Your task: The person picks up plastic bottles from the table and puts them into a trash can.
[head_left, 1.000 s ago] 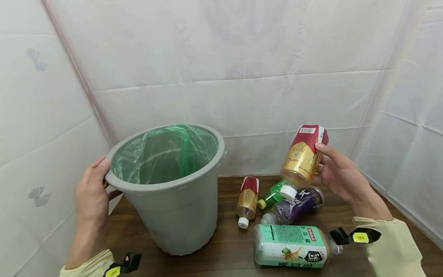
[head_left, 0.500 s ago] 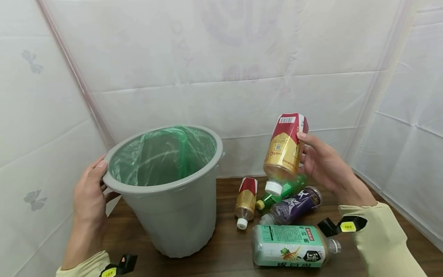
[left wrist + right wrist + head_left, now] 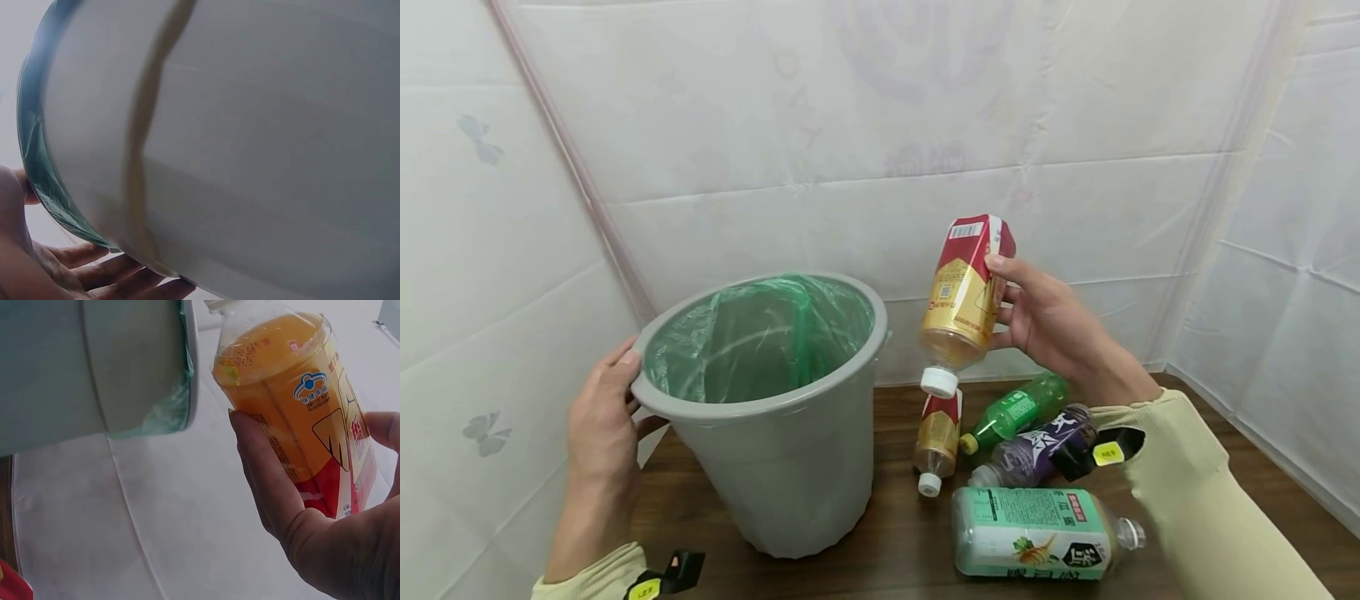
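My right hand [image 3: 1052, 321] holds a red and gold plastic bottle [image 3: 966, 283] by its upper side, tilted with the white cap pointing down. The bottle hangs in the air right of a grey trash can [image 3: 782, 475], apart from it. In the right wrist view, thumb and fingers [image 3: 265, 465] press on opposite sides of the bottle [image 3: 294, 394]. At the trash can's left rim, my left hand [image 3: 601, 417] grips with the thumb on top and fingers below. The left wrist view has those fingers [image 3: 119, 269] against the can's wall. A green plastic bag [image 3: 801, 329] lines the can.
On the brown wooden table [image 3: 910, 550] lie a smaller red and gold bottle [image 3: 937, 437], a green bottle [image 3: 1018, 414], a purple-labelled bottle [image 3: 1041, 446] and a large bottle with a pale green label [image 3: 1033, 533]. White sheeting [image 3: 925, 100] surrounds the table.
My right hand has carried the red and gold bottle left and upward, from above the green and purple bottles toward the trash can. My left hand keeps its grip on the rim.
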Motion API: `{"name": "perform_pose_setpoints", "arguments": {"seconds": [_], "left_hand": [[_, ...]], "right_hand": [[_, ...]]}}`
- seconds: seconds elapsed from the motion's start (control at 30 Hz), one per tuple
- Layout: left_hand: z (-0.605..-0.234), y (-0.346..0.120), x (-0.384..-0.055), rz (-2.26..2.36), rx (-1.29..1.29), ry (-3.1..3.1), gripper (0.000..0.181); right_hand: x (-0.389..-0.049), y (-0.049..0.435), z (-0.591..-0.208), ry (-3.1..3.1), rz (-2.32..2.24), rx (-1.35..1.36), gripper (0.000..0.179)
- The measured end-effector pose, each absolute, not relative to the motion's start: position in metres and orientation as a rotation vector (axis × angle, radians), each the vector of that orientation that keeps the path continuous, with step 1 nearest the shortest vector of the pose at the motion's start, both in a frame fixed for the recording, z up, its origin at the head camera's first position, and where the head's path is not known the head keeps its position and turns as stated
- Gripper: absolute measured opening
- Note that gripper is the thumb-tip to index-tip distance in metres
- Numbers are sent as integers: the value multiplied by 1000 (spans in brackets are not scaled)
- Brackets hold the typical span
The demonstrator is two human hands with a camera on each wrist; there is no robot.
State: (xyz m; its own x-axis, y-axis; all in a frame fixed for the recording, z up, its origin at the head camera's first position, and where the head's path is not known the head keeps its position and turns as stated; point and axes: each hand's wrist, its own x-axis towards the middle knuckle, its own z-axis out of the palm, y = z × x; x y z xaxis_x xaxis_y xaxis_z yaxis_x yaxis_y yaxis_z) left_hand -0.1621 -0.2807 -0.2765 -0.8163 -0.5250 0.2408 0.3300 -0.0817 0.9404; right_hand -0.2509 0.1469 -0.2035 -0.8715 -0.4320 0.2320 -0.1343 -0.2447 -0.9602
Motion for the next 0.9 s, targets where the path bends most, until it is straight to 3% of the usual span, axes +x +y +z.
{"name": "perform_pose_setpoints", "arguments": {"seconds": [0.9], "left_hand": [[-274, -273, -163, -1925, 225, -1644, 44]], "right_hand": [[-264, 76, -185, 1800, -2299, -612, 64]]}}
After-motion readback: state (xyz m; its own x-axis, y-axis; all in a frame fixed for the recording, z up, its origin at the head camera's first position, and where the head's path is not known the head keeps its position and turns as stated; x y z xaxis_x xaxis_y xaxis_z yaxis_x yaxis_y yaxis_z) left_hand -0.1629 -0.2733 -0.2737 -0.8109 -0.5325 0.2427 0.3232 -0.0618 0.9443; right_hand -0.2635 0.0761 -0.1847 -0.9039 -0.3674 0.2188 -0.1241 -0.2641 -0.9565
